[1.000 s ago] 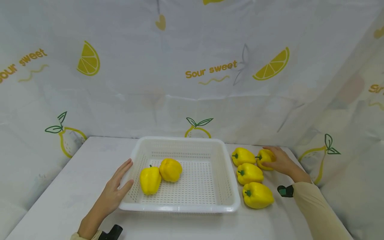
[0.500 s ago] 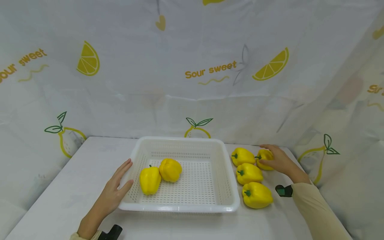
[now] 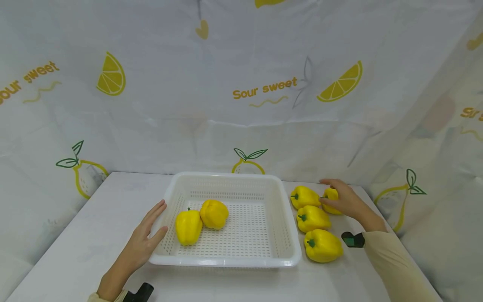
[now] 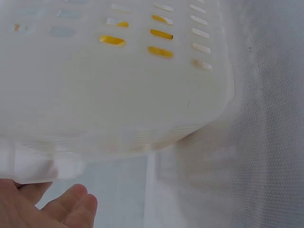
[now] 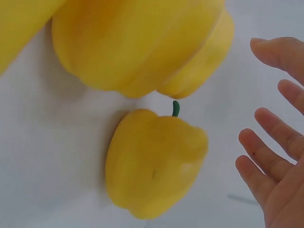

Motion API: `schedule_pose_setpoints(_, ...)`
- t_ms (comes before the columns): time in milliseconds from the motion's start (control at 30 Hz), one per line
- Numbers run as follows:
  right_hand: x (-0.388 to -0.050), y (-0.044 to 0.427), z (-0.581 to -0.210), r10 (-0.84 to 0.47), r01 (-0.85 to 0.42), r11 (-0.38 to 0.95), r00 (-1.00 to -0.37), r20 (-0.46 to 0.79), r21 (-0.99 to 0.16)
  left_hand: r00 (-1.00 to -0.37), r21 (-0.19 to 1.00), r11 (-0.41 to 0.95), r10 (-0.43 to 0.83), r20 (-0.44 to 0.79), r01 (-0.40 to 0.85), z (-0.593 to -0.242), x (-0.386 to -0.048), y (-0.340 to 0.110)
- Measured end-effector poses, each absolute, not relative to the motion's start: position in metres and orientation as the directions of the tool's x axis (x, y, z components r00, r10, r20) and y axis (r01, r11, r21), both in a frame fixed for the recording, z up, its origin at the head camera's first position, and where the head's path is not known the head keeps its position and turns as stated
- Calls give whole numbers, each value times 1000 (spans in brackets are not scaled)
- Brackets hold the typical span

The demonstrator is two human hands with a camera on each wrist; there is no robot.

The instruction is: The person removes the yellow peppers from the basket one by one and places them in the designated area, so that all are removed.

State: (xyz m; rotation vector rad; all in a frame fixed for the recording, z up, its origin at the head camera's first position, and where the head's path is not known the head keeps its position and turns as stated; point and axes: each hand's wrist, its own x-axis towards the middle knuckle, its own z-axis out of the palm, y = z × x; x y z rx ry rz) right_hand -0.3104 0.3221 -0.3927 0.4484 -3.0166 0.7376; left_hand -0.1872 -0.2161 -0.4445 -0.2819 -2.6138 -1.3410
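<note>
My left hand [image 3: 141, 247] is at the left side of a white plastic basket [image 3: 226, 263], its fingers extended along the rim. In the left wrist view, its fingertips lie by the underside of the basket rim [image 4: 33, 173]. Two yellow bell peppers [image 3: 188, 227] are inside, toward the left. My right hand [image 3: 349, 201] hovers over the back right bell pepper [image 3: 331, 194], partly covering it. Seen from the right wrist, the spread fingers [image 5: 273, 126] stand apart from a bell pepper [image 5: 154, 164] with a green stem, holding nothing.
Three more yellow bell peppers form a column right of the basket: back [image 3: 305, 197], middle [image 3: 314, 218] and front [image 3: 323, 246]. A white table [image 3: 226, 287] lies beneath everything. Behind and at the sides hangs a lemon-printed curtain [image 3: 181, 105].
My right hand has shifted slightly left over the back right bell pepper. The left hand, the basket and the bell peppers stay where they were.
</note>
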Motion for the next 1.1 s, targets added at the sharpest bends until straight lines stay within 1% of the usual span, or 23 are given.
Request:
schedule_pose_setpoints(300,-307,303,-383,-287,-300,844,-953,98,-444,-961,772,578,85,265,264,-445,-188,-217)
schedule_pose_setpoints(600,-301,283,-373,-315,-310,833,-947,68,-458,-963,778,574,79,256,254,-446,-187,-216)
schedule_pose_setpoints(1000,-297,261,-362,-351,-346,831,-934,71,-436,-964,774,581,80,253,252,-444,-187,-217)
schedule_pose_setpoints(1100,-297,254,-358,-360,-349,818,-930,66,-457,-963,773,581,79,257,254,-444,-187,-217)
